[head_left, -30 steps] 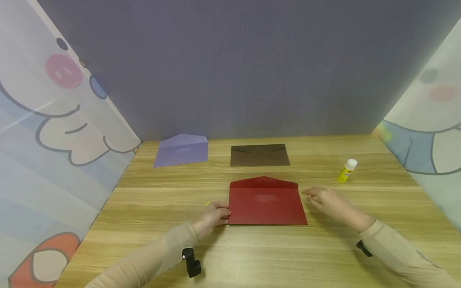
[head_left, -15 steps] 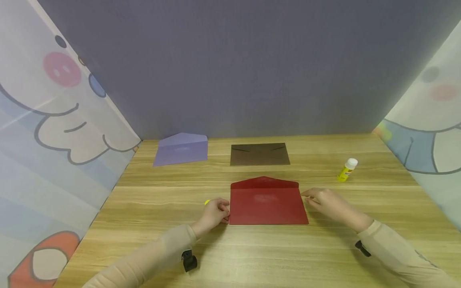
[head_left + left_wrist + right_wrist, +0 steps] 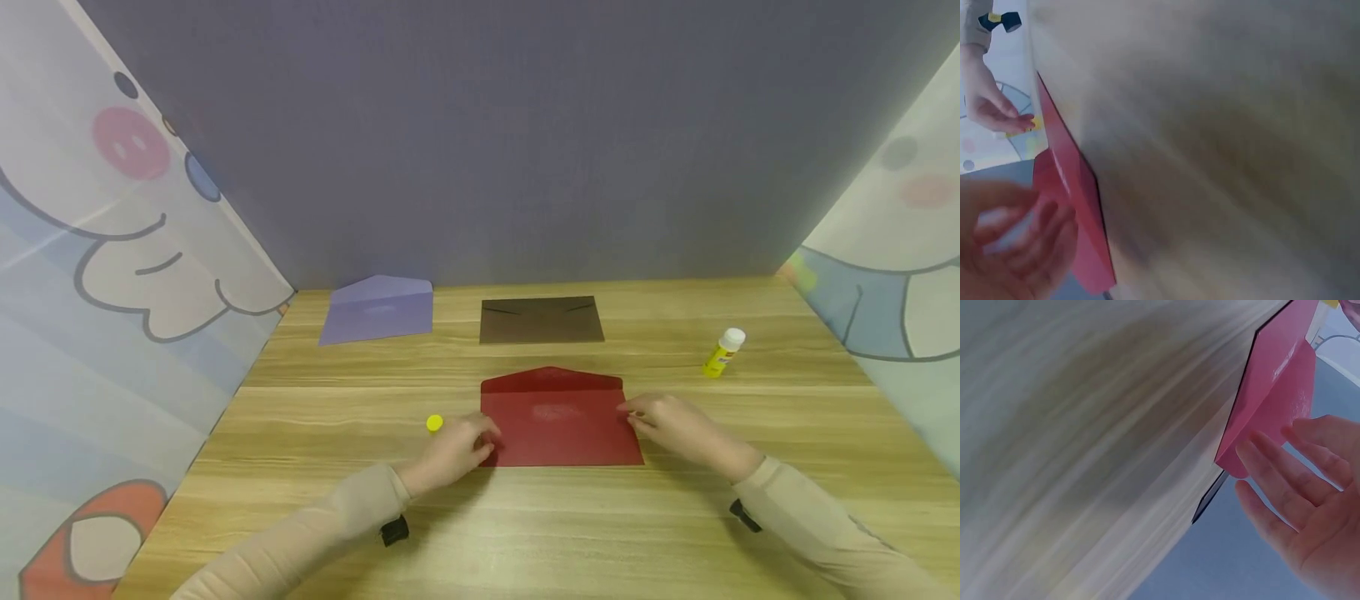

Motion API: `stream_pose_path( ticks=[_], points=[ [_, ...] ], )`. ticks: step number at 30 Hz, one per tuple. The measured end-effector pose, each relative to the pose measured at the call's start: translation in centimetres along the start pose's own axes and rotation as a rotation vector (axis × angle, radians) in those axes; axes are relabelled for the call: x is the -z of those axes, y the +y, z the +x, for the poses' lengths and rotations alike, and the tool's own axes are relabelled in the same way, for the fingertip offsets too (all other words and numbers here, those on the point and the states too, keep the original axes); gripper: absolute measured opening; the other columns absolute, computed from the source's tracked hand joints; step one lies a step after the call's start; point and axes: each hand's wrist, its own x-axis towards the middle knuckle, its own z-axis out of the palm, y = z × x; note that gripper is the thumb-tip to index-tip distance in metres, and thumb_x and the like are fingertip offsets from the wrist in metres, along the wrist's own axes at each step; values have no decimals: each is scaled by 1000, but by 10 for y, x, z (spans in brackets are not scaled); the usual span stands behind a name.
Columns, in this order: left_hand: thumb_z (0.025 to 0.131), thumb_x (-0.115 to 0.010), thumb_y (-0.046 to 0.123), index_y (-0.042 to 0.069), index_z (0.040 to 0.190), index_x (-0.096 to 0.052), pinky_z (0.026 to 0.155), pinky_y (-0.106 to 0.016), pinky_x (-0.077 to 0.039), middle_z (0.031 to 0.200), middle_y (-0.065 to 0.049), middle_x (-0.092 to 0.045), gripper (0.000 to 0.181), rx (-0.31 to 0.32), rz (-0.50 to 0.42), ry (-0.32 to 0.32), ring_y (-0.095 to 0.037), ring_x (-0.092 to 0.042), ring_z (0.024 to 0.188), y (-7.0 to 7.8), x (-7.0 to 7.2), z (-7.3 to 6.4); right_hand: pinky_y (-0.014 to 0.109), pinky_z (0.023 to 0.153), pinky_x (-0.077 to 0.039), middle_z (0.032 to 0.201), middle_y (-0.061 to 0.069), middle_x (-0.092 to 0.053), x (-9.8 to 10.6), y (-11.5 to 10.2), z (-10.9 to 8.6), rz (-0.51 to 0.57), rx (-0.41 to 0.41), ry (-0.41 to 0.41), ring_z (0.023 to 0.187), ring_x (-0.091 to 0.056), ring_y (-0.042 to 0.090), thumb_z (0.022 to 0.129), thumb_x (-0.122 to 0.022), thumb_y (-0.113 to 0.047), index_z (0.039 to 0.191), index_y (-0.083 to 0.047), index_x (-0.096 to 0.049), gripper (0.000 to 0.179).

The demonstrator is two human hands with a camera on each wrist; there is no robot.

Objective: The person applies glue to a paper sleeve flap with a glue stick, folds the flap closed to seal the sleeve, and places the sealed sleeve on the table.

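A red envelope (image 3: 558, 429) lies on the table with its flap (image 3: 551, 381) folded out towards the back. My left hand (image 3: 450, 450) is over its left edge, fingers loosely bent, holding nothing. At the right edge, my right hand (image 3: 671, 425) has its fingertips over the paper; in the right wrist view these fingers (image 3: 1279, 481) are spread and relaxed, with nothing between them. Whether either hand touches the envelope I cannot tell. Just behind the left hand a small yellow round thing (image 3: 435, 423) shows, partly hidden by the hand.
At the back left lies a lilac envelope (image 3: 378, 317) with its flap out. A dark brown envelope (image 3: 542, 321), flap folded down, lies behind the red one. A yellow glue stick (image 3: 723, 353) with a white cap is at the right. A grey wall (image 3: 525, 150) borders the table's back.
My left hand has moved right from beside the red envelope to over its left edge. My right hand has come slightly left, over the right edge. The envelope has shifted slightly right.
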Motion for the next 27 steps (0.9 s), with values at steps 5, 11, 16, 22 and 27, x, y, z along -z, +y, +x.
stream_pose_path(
  ticks=[5,11,16,22,27],
  points=[
    [79,-62,3,8,86,-63,66,-13,-47,84,-1,-59,9,-201,185,-26,-11,-59,77,-1,2,4,39,72,-51,93,15,-65,-4,-1,3,-2,22,-1,85,-61,28,77,-60,1,96,5,-65,19],
    [80,-64,12,8,85,-63,66,-18,-49,81,-1,-58,7,-313,490,-2,-12,-57,72,-1,1,21,36,68,-52,90,14,-65,-9,-1,10,-35,71,0,81,-62,26,74,-64,3,94,6,-64,20],
    [80,-66,23,7,93,-63,78,-26,-49,90,-5,-59,22,-303,644,-90,-16,-58,84,0,0,34,36,71,-51,91,13,-64,-13,0,16,-69,91,-5,84,-61,27,72,-67,0,95,5,-64,24],
    [74,-70,32,4,105,-60,82,-28,-48,102,-10,-58,43,-252,696,-181,-21,-57,91,0,0,43,38,73,-50,96,15,-60,-16,3,19,-101,90,-7,88,-58,28,68,-73,-4,98,4,-63,33],
    [70,-70,41,3,110,-58,74,-25,-48,98,-8,-55,56,-205,719,-198,-19,-52,84,-2,1,49,42,76,-49,103,20,-57,-18,6,21,-100,74,-20,94,-55,34,66,-75,-6,104,6,-60,42]
  ],
)
